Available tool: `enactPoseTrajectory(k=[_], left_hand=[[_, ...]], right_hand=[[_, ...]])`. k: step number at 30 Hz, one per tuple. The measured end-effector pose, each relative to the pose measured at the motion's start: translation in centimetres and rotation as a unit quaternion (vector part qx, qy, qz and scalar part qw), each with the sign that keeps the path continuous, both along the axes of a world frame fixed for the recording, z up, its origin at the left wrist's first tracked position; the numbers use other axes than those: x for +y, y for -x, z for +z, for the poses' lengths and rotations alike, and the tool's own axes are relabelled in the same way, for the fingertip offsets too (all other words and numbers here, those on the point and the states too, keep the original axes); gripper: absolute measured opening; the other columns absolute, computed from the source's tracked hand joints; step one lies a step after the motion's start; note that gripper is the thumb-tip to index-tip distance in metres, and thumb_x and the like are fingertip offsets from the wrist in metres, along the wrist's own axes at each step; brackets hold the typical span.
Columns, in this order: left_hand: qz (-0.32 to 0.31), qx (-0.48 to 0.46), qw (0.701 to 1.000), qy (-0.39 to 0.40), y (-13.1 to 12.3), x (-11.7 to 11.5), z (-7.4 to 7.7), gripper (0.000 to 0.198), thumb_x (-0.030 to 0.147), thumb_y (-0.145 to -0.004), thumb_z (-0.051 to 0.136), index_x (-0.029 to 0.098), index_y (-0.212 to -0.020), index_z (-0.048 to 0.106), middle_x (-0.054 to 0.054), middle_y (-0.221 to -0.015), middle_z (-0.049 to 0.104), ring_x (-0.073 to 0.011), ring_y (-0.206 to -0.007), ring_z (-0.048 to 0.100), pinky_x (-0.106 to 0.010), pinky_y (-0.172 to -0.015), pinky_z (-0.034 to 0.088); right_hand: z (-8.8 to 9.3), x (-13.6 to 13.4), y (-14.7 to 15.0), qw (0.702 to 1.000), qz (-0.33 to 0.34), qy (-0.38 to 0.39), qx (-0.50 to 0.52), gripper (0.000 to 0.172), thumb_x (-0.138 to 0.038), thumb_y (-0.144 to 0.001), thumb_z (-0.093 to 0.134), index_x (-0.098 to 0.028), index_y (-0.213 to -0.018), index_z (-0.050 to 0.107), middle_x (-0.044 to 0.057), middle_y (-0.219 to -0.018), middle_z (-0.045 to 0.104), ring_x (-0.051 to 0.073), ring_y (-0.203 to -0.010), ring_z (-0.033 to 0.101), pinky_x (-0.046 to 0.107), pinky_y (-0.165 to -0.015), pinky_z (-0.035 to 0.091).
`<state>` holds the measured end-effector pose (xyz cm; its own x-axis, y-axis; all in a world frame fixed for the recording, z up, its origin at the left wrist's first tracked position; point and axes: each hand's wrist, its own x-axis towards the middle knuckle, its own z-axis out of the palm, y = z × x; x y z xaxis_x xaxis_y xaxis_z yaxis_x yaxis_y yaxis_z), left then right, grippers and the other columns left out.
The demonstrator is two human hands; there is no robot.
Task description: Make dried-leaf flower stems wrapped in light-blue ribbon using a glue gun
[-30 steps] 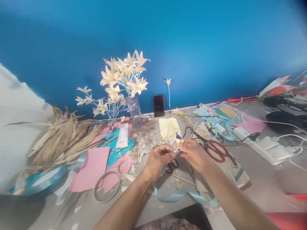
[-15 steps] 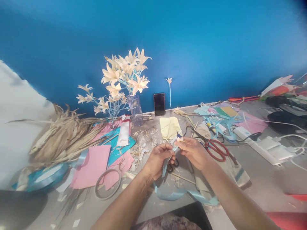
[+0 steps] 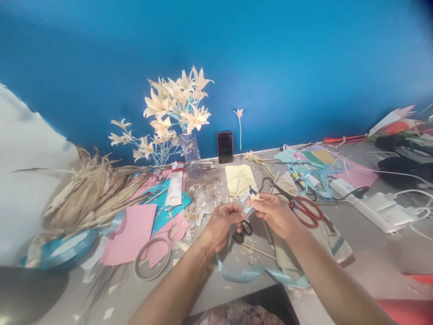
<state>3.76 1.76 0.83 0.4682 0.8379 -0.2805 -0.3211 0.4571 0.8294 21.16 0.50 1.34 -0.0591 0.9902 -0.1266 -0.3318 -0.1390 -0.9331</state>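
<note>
A person's left hand [image 3: 221, 222] and right hand [image 3: 275, 213] meet above a littered tabletop [image 3: 365, 253], each grip pinched shut on a small cream paper flower [image 3: 253, 197] wound with pale blue ribbon [image 3: 246, 273], whose loose end trails down from the left grip and curls along the surface toward the person. Far left of the hands lie dried leaves [image 3: 88, 194], then pink paper [image 3: 130, 234] and a tape ring [image 3: 152, 258]. Black scissors [image 3: 242, 231] rest just beneath the grips. Beyond them stand a vase of paper lilies [image 3: 176, 108] and a phone [image 3: 225, 146]. Red scissors [image 3: 304, 210] lie just right of the right hand.
</note>
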Motion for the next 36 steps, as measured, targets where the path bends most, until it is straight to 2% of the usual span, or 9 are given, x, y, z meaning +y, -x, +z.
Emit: enactPoseTrajectory(k=[7, 12, 15, 18, 20, 23, 30, 33, 36], left_hand=[[0.036, 0.037, 0.997, -0.054, -0.2, -0.1, 0.2, 0.026, 0.029, -0.064, 0.082, 0.015, -0.071, 0.061, 0.005, -0.051, 0.048, -0.0056, -0.046, 0.038, -0.017, -0.044, 0.026], [0.032, 0.035, 0.998, -0.05, 0.2, 0.3, 0.0, 0.028, 0.031, -0.061, 0.082, 0.015, -0.071, 0.061, 0.006, -0.05, 0.046, -0.0053, -0.045, 0.036, -0.017, -0.043, 0.023], [0.053, 0.059, 0.995, -0.058, 0.4, 0.6, -0.2, 0.025, 0.029, -0.062, 0.079, 0.016, -0.07, 0.06, 0.007, -0.05, 0.045, -0.0056, -0.045, 0.036, -0.018, -0.043, 0.024], [0.08, 0.107, 0.988, -0.084, 0.4, 0.9, -0.5, 0.019, 0.027, -0.064, 0.074, 0.017, -0.07, 0.059, 0.007, -0.051, 0.045, -0.0056, -0.044, 0.037, -0.018, -0.043, 0.026], [0.093, 0.147, 0.979, -0.108, 0.5, 1.0, -0.6, 0.016, 0.027, -0.066, 0.071, 0.017, -0.071, 0.061, 0.007, -0.053, 0.047, -0.0059, -0.045, 0.038, -0.018, -0.044, 0.028], [0.107, 0.195, 0.965, -0.137, 0.6, 1.1, -0.8, 0.012, 0.026, -0.068, 0.068, 0.016, -0.072, 0.063, 0.006, -0.054, 0.049, -0.0067, -0.044, 0.04, -0.019, -0.043, 0.028], [0.15, 0.208, 0.957, -0.138, 0.9, 1.6, -1.0, 0.011, 0.025, -0.066, 0.071, 0.016, -0.071, 0.066, 0.004, -0.06, 0.055, -0.0073, -0.045, 0.044, -0.02, -0.044, 0.034], [0.17, 0.192, 0.959, -0.118, 1.0, 1.9, -1.3, 0.014, 0.026, -0.063, 0.074, 0.016, -0.069, 0.066, 0.005, -0.058, 0.054, -0.0076, -0.044, 0.044, -0.02, -0.043, 0.034], [0.181, 0.186, 0.96, -0.106, 1.1, 2.2, -1.4, 0.015, 0.027, -0.063, 0.073, 0.016, -0.068, 0.064, 0.005, -0.054, 0.051, -0.0083, -0.043, 0.044, -0.02, -0.042, 0.034]], right_hand=[[0.1, 0.2, 0.2, 1.0, -0.013, 0.011, -0.023, 0.028, -0.041, -0.063, 0.089, -0.018, -0.075, 0.077, 0.003, -0.078, 0.068, 0.012, -0.066, 0.05, 0.025, -0.054, 0.03], [0.0, 0.5, -1.6, 0.988, -0.002, -0.048, -0.146, 0.036, -0.041, -0.069, 0.082, -0.019, -0.096, 0.078, 0.004, -0.081, 0.069, 0.017, -0.069, 0.056, 0.029, -0.061, 0.04], [-0.1, 0.5, -3.7, 0.916, -0.029, -0.116, -0.382, 0.027, -0.035, -0.08, 0.07, -0.02, -0.101, 0.075, 0.006, -0.09, 0.071, 0.022, -0.08, 0.062, 0.036, -0.075, 0.047], [-0.1, 0.3, -5.4, 0.769, -0.03, -0.167, -0.617, 0.026, -0.021, -0.083, 0.061, -0.019, -0.106, 0.072, 0.01, -0.106, 0.071, 0.027, -0.099, 0.061, 0.04, -0.088, 0.045], [-0.1, 0.0, -5.9, 0.688, 0.014, -0.178, -0.704, 0.031, -0.014, -0.082, 0.058, -0.018, -0.11, 0.07, 0.012, -0.109, 0.07, 0.029, -0.106, 0.058, 0.039, -0.091, 0.043], [-0.2, -0.2, -5.7, 0.617, 0.073, -0.178, -0.763, 0.034, -0.011, -0.081, 0.058, -0.018, -0.113, 0.068, 0.011, -0.106, 0.069, 0.029, -0.104, 0.058, 0.037, -0.086, 0.042], [-1.5, 0.3, -5.4, 0.541, 0.059, -0.161, -0.824, 0.023, -0.018, -0.085, 0.061, -0.018, -0.107, 0.068, 0.011, -0.099, 0.066, 0.031, -0.1, 0.057, 0.038, -0.079, 0.038], [-2.0, 0.1, -5.9, 0.535, 0.049, -0.199, -0.82, 0.036, -0.013, -0.082, 0.06, -0.018, -0.118, 0.065, 0.011, -0.102, 0.064, 0.032, -0.101, 0.055, 0.039, -0.081, 0.039], [-2.4, -0.4, -6.4, 0.566, 0.005, -0.234, -0.791, 0.043, -0.01, -0.078, 0.057, -0.019, -0.12, 0.065, 0.01, -0.097, 0.062, 0.031, -0.097, 0.055, 0.039, -0.082, 0.041]])
